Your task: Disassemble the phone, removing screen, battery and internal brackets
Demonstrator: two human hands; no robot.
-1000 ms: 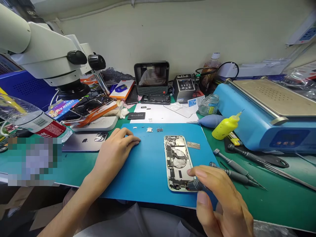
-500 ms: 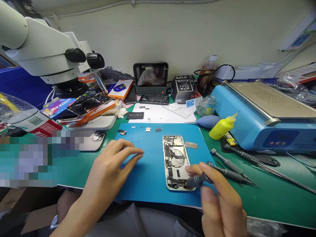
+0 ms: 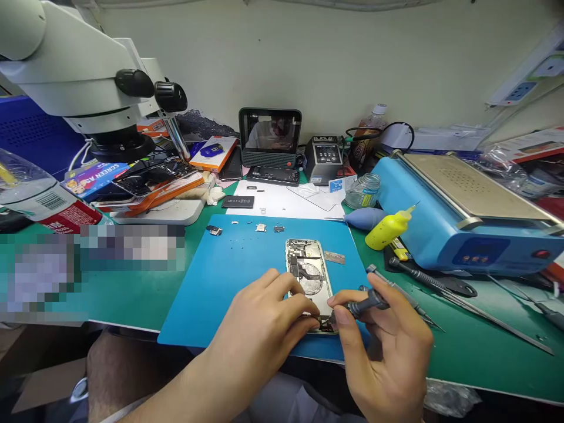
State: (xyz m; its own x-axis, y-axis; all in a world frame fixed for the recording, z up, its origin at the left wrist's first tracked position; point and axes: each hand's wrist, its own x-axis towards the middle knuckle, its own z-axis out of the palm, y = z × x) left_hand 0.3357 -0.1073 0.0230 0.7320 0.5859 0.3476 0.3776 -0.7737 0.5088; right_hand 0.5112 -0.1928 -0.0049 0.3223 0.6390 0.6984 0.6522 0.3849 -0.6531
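An opened, white-rimmed rectangular phone [image 3: 312, 278], its interior exposed, lies flat; a dark grey, cylindrical hand tool [image 3: 369, 302] slants over the phone's lower right edge.

blue mat [image 3: 205, 296], pale-rimmed phone [image 3: 311, 278], dark grey screwdriver [image 3: 369, 302], yellow bottle [image 3: 388, 231]

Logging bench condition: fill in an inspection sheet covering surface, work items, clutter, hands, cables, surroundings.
Surface: flat blue rectangular mat on green bench.
Work items: opened white-framed rectangular phone on the mat; small silver parts beyond.
Clutter: yellow plastic squeeze bottle, blue bulb-shaped blower.
Hands: left hand at the phone's lower end, grip unclear; right hand holds dark grey cylindrical tool.
Cables: black cable looped at the back.
Surroundings: white microscope left, light-blue boxy machine right.
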